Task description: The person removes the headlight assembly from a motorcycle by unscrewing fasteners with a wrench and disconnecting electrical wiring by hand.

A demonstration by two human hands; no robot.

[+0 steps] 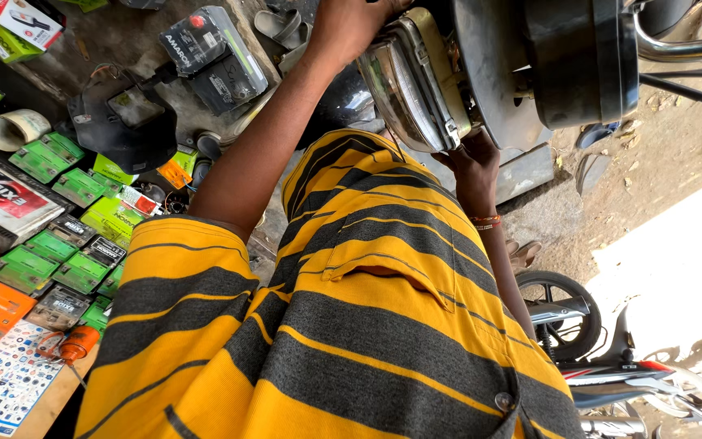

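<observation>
Your left hand [351, 24] grips the top of the headlight [408, 81] and your right hand [474, 167] supports it from below, against the motorcycle front; if either grip loosens, the glass lens may drop and crack

Yellow-and-grey striped shirt [351, 325]; green boxes [50, 244]; orange screwdriver handle [79, 343]; black battery [213, 57].

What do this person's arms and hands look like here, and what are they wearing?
Both arms are bare below short sleeves of a yellow shirt with dark grey stripes. The right hand has a thin orange-red thread band at the wrist. The left hand wears no glove.
</observation>
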